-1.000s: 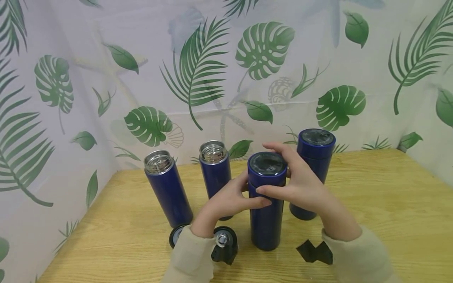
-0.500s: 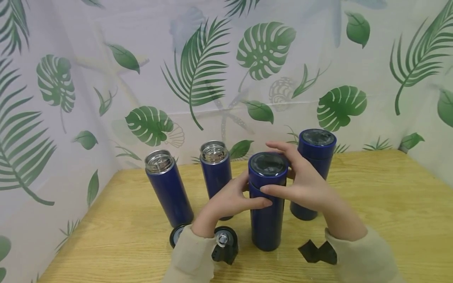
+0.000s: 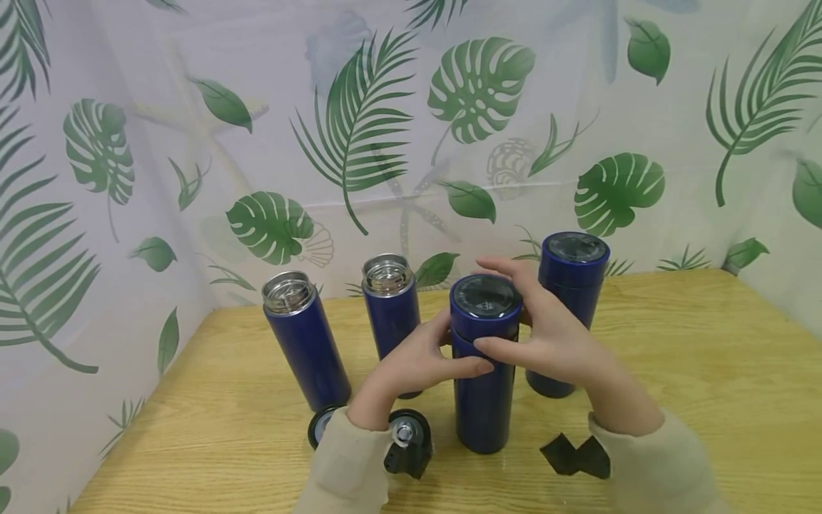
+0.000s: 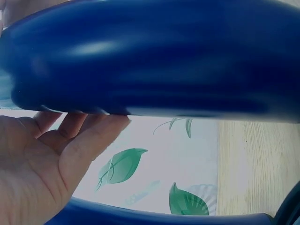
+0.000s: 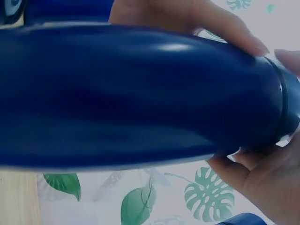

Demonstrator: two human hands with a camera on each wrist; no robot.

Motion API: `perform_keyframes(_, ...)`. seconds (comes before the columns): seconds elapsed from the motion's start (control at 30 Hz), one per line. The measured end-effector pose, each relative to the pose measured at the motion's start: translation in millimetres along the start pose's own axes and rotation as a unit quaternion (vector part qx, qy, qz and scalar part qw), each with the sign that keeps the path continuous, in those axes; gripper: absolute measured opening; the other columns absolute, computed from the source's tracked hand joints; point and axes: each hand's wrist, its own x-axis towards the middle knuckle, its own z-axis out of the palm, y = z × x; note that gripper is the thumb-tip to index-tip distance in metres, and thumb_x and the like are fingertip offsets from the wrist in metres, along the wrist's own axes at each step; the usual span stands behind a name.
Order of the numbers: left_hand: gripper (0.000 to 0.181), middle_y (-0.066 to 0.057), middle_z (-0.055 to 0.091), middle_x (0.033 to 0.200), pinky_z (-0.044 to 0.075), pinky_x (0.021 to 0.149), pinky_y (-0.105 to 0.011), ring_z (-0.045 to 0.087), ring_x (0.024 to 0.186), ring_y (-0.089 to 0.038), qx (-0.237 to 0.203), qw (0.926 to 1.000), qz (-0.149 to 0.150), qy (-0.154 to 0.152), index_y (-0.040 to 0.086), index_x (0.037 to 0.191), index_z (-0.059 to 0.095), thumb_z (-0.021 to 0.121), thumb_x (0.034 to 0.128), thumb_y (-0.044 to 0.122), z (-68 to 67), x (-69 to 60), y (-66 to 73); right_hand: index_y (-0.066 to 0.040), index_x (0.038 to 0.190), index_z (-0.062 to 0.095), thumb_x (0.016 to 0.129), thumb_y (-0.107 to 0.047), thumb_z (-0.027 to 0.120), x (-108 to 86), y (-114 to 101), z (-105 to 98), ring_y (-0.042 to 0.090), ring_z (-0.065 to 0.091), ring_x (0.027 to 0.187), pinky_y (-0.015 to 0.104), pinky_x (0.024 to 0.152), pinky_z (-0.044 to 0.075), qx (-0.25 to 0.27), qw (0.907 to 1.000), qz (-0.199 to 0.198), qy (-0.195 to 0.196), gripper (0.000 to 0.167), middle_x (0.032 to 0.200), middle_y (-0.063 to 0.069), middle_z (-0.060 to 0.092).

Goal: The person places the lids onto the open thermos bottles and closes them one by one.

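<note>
A tall dark blue thermos bottle stands upright on the table in the head view, topped by a blue lid with a clear-looking film over its dark top. My left hand grips the bottle's upper body, thumb across the front. Higher up, my right hand holds the lid, its thumb near the seam and its fingers behind. The left wrist view shows the bottle's side above my left hand. In the right wrist view, my right hand is at the lid end; its far fingers are hidden.
Two lidless blue bottles with steel rims, a left one and a middle one, stand to the left. A lidded bottle is behind my right hand. Two loose round lids, one partly under my left sleeve and another, lie nearby.
My right thumb has shifted slightly to the right across the lid's front, and the markings on the lid's top look different. The bottle and my left hand keep their places.
</note>
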Motion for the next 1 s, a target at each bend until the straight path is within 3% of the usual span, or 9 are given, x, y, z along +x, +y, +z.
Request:
perform_keyframes(0.13, 0.068, 0.007, 0.044, 0.126, 0.038, 0.088, -0.033, 0.045, 0.11, -0.011, 0.001, 1.0, -0.004, 0.006, 0.028, 0.136, 0.03, 0.067, 0.0791, 0.022, 0.5, -0.3, 0.2, -0.005, 0.135, 0.025, 0.073, 0.009, 0.066, 0.0, 3, -1, 0.015, 0.053, 0.102, 0.028, 0.076, 0.047, 0.054, 0.9983, -0.017, -0.013, 0.076, 0.123, 0.019, 0.044)
perform_keyframes(0.23, 0.066, 0.008, 0.045, 0.125, 0.038, 0.089, -0.033, 0.045, 0.11, -0.01, 0.004, 0.9999, -0.003, 0.013, 0.028, 0.134, 0.033, 0.068, 0.0785, 0.022, 1.0, 0.1, 0.6, -0.006, 0.135, 0.027, 0.071, 0.007, 0.068, 0.6, 2, -1, 0.013, 0.054, 0.1, 0.029, 0.076, 0.048, 0.054, 0.9985, -0.006, -0.006, 0.077, 0.121, 0.018, 0.046)
perform_keyframes(0.43, 0.063, 0.008, 0.047, 0.122, 0.039, 0.087, -0.032, 0.047, 0.107, -0.01, 0.002, 0.9999, 0.003, 0.017, 0.026, 0.133, 0.036, 0.068, 0.0785, 0.022, 1.8, 1.3, 1.2, -0.009, 0.133, 0.03, 0.067, -0.003, 0.076, 1.8, -3, 1, 0.018, 0.053, 0.1, 0.038, 0.075, 0.047, -0.029, 0.999, 0.025, 0.021, 0.08, 0.12, 0.012, 0.048)
perform_keyframes(0.57, 0.062, 0.007, 0.047, 0.123, 0.039, 0.086, -0.031, 0.047, 0.107, -0.01, -0.004, 0.9999, 0.004, 0.014, 0.026, 0.133, 0.036, 0.067, 0.0791, 0.021, 2.2, 1.6, 2.6, -0.01, 0.131, 0.033, 0.062, -0.012, 0.081, 2.4, -6, 5, 0.022, 0.051, 0.1, 0.043, 0.077, 0.044, -0.096, 0.9929, 0.042, 0.055, 0.083, 0.119, 0.011, 0.048)
perform_keyframes(0.73, 0.062, 0.005, 0.048, 0.122, 0.039, 0.087, -0.03, 0.047, 0.107, -0.01, -0.012, 0.9999, 0.001, 0.012, 0.02, 0.133, 0.037, 0.067, 0.0792, 0.016, 2.0, -1.9, 15.4, -0.012, 0.129, 0.034, 0.061, -0.02, 0.082, 2.9, -7, 10, 0.027, 0.046, 0.101, 0.048, 0.078, 0.041, -0.133, 0.9868, 0.056, 0.073, 0.084, 0.118, 0.013, 0.043)
perform_keyframes(0.87, 0.062, 0.003, 0.048, 0.12, 0.04, 0.085, -0.03, 0.048, 0.103, -0.011, -0.006, 0.9999, -0.007, 0.013, 0.015, 0.133, 0.037, 0.067, 0.0785, 0.013, 1.9, -5.6, 26.4, -0.011, 0.134, 0.027, 0.069, -0.01, 0.076, 0.8, -4, 5, 0.024, 0.05, 0.102, 0.042, 0.081, 0.043, -0.078, 0.9962, 0.028, 0.027, 0.08, 0.122, 0.014, 0.043)
perform_keyframes(1.0, 0.064, 0.005, 0.048, 0.121, 0.04, 0.085, -0.03, 0.048, 0.104, -0.01, 0.001, 0.9999, -0.006, 0.016, 0.02, 0.133, 0.036, 0.068, 0.0779, 0.017, 2.6, -2.7, 18.5, -0.009, 0.137, 0.022, 0.075, 0.004, 0.065, -0.8, -1, -2, 0.016, 0.052, 0.102, 0.031, 0.078, 0.046, 0.017, 0.9997, -0.007, -0.018, 0.077, 0.124, 0.017, 0.042)
